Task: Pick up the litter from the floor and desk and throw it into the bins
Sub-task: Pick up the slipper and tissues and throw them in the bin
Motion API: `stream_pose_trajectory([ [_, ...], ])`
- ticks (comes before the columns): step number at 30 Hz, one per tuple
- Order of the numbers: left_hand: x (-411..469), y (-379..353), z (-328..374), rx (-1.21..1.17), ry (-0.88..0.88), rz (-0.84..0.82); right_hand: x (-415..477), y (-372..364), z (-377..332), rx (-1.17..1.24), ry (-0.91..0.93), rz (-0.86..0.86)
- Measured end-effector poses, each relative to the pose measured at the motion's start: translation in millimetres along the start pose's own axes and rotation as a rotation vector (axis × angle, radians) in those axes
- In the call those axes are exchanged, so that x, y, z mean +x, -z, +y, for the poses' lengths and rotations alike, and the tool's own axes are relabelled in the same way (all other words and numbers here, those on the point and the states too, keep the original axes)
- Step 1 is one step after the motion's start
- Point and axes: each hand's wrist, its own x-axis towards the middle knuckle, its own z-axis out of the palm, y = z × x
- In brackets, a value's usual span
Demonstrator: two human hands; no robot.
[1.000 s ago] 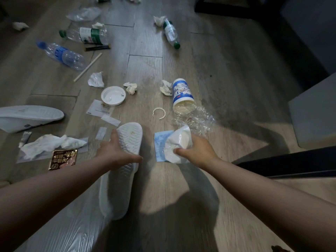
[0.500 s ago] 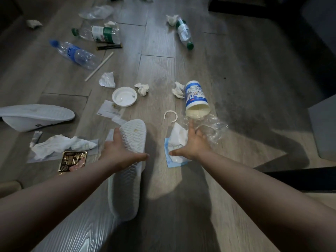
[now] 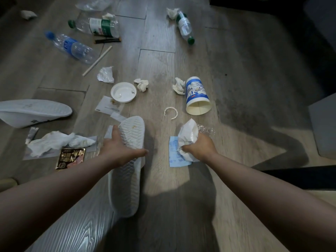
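My left hand grips a white slipper, sole up, across its middle. My right hand grips a bundle of white paper wrapper, a blue receipt and clear crinkled plastic, held just above the wooden floor. A blue and white paper cup lies on its side beyond the right hand. Near it lie a white plastic ring and a crumpled tissue.
More litter is scattered ahead: a white lid, tissues, three plastic bottles, a paper straw, receipts, a gold packet. A second slipper lies left. Dark furniture stands right.
My right hand reached forward to the clear plastic by the cup, gathered it in with the wrapper, and drew back. My left hand kept its hold on the slipper.
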Motion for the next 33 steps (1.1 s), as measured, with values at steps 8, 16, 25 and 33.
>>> stream_pose_trajectory([
  [8, -16.3, 5.3, 6.3, -0.019, -0.006, -0.007, -22.8, 12.3, -11.8, 0.115, 0.009, -0.018],
  [16, -22.5, 18.2, 19.7, -0.090, -0.032, 0.004, -38.1, 43.0, -33.9, 0.440, -0.018, -0.021],
  [25, -27.2, 57.6, 69.1, -0.214, -0.115, -0.017, -48.0, 83.3, -68.8, 0.638, -0.109, 0.043],
  [33, -119.8, 136.1, 125.0, -0.209, -0.056, -0.027, -129.4, 148.8, -142.2, 0.734, -0.279, 0.081],
])
